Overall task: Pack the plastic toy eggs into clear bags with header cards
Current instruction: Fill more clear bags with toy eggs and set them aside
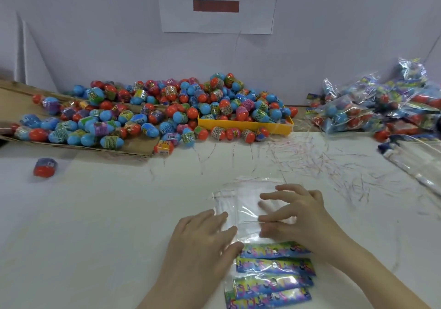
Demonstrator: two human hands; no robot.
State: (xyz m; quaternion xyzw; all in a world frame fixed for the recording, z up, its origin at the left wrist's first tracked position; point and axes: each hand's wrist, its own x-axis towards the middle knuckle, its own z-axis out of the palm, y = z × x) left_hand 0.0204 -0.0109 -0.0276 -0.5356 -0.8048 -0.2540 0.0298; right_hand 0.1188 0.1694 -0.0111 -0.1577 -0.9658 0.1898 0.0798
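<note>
Fingers: we see both hands' fingers straight, left hand and right hand pressing flat on the clear bags
Bags: on the desk, header cards nearest us
Eggs: toy eggs heaped behind

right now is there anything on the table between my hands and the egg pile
Nothing solid. Both hands, left and right, rest on the clear bag. Between it and the egg pile lies bare table with only thin scattered plastic strips. The yellow tray sits under the pile's right side.
</note>
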